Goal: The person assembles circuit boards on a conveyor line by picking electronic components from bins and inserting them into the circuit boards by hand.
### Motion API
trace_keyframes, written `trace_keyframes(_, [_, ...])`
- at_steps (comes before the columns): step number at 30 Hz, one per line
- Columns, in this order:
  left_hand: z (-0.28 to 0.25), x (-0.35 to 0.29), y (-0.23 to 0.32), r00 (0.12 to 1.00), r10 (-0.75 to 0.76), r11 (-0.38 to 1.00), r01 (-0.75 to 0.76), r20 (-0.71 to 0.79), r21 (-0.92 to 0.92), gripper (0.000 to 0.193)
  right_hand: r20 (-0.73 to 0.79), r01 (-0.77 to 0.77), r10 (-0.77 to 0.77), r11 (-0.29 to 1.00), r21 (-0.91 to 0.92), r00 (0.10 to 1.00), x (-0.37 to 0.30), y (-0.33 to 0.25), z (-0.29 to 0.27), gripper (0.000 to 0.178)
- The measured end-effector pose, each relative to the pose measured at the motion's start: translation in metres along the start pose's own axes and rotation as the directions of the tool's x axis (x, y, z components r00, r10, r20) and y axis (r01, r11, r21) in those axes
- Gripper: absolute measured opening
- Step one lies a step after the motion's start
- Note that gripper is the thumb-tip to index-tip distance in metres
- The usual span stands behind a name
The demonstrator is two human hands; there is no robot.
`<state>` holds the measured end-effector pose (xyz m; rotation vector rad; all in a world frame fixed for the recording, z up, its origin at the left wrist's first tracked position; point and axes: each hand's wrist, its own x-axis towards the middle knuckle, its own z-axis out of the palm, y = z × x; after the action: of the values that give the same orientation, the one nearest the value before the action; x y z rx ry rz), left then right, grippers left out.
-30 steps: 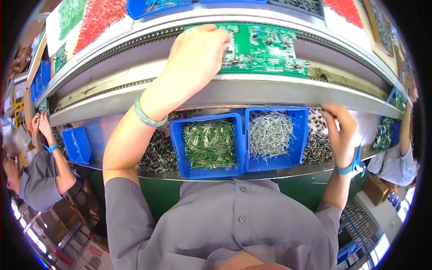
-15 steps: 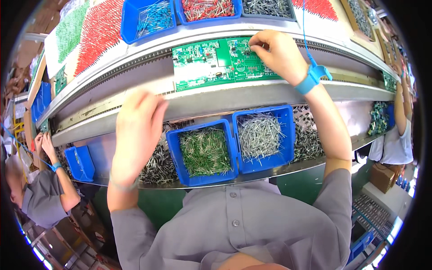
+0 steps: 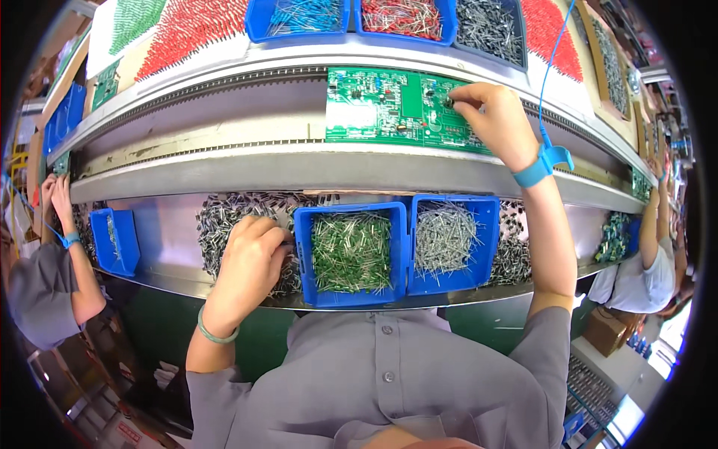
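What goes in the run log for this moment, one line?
left hand: in loose dark parts pile | right hand: fingertips on green circuit board | board: on conveyor rail

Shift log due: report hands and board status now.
Right hand pinching at green circuit board on conveyor. Left hand in loose dark component pile. Nothing blocking board.

Blue bins [image 3: 351, 254] beside left hand [image 3: 250, 254]
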<state>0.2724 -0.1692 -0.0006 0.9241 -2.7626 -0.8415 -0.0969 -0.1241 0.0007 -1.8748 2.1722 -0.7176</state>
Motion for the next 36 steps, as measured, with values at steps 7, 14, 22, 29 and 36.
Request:
trace_keyframes(7, [0.000,-0.003,0.003,0.994,-0.024,0.999,0.018,-0.111,-0.047,0.011,-0.077,0.097,-0.101,0.994,-0.051,0.992,-0.004,0.008,0.009,0.012])
trace_keyframes(14, [-0.020,0.011,0.008,0.982,-0.068,0.985,0.038,-0.175,-0.167,0.010,-0.137,0.201,-0.220,0.970,-0.140,0.966,-0.021,0.007,0.010,0.019])
trace_keyframes(22, [-0.026,0.097,0.014,0.926,0.216,0.941,-0.282,-0.309,-0.188,0.008,-0.031,-0.144,0.142,0.986,-0.087,0.989,-0.138,-0.027,-0.039,0.013])
trace_keyframes(29, [-0.001,0.155,-0.001,0.904,0.192,0.947,-0.273,-0.382,-0.170,0.013,0.239,-0.212,0.222,0.975,-0.070,0.945,-0.207,-0.038,-0.026,0.028])
trace_keyframes(36, [0.007,0.163,0.006,0.906,0.134,0.982,-0.175,-0.401,-0.068,0.021,0.186,-0.173,0.179,0.984,-0.048,0.966,-0.204,-0.035,-0.016,0.024])
